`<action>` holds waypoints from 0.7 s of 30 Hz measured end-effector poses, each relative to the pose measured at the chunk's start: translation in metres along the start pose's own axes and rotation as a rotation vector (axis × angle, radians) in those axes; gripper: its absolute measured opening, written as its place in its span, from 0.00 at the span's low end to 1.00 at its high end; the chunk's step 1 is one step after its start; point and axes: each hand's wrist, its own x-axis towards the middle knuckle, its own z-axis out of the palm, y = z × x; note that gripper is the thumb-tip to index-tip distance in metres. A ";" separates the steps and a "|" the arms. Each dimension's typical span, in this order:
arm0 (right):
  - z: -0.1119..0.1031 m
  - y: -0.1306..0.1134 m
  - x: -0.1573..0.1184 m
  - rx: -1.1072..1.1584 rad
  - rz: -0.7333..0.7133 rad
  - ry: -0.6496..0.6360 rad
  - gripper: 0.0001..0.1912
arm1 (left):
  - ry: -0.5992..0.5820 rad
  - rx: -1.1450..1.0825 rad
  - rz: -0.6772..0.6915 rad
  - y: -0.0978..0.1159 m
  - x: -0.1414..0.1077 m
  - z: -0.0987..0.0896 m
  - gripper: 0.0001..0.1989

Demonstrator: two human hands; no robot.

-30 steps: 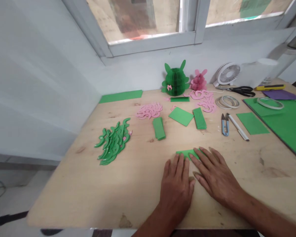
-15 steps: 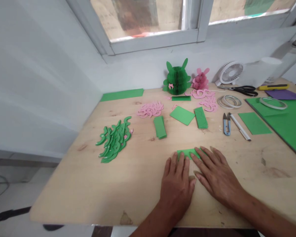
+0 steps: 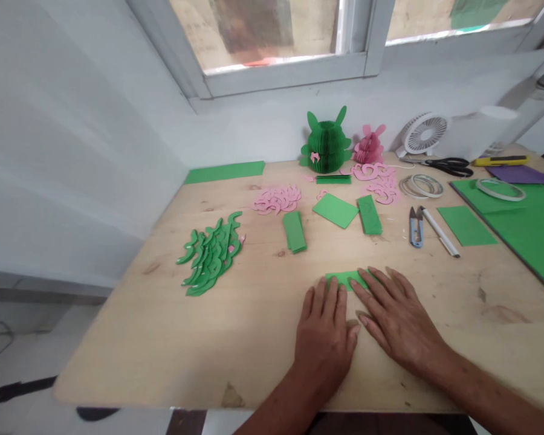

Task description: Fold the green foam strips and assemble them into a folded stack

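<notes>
A narrow strip of green paper (image 3: 347, 280) lies flat near the front middle of the table, partly covered by my fingers. My left hand (image 3: 325, 332) presses its outstretched fingertips on the strip's left part. On the right part rest the spread fingers of my right hand (image 3: 396, 314), palm down. Neither hand grips anything. Just beyond them are a folded green paper piece (image 3: 294, 232), a green paper rectangle (image 3: 335, 210) and another folded green piece (image 3: 369, 215) with pencil-like lines on it.
Cut green shapes (image 3: 213, 254) lie piled at left, pink cutouts (image 3: 277, 199) behind. Blue thread snips (image 3: 416, 228), a white pen (image 3: 439, 232), tape rolls (image 3: 421, 186), black scissors (image 3: 444, 165) and a yellow cutter (image 3: 501, 161) are on the right. A green paper figure (image 3: 327, 148) stands by the wall.
Both hands stay almost in the same place on the green paper strip. The view has shifted very slightly; nothing was picked up or let go.
</notes>
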 end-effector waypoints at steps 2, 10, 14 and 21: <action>-0.001 -0.001 0.000 0.006 0.004 0.007 0.27 | 0.005 0.003 0.005 0.000 0.000 0.001 0.24; -0.008 -0.004 0.001 -0.007 0.019 -0.024 0.26 | -0.016 0.010 -0.008 0.001 0.001 -0.001 0.23; -0.011 -0.008 0.004 -0.019 0.019 -0.018 0.26 | -0.025 0.024 -0.006 0.002 0.002 -0.002 0.24; -0.019 -0.004 0.011 -0.075 -0.044 -0.039 0.19 | -0.055 0.047 -0.001 0.003 0.002 -0.004 0.24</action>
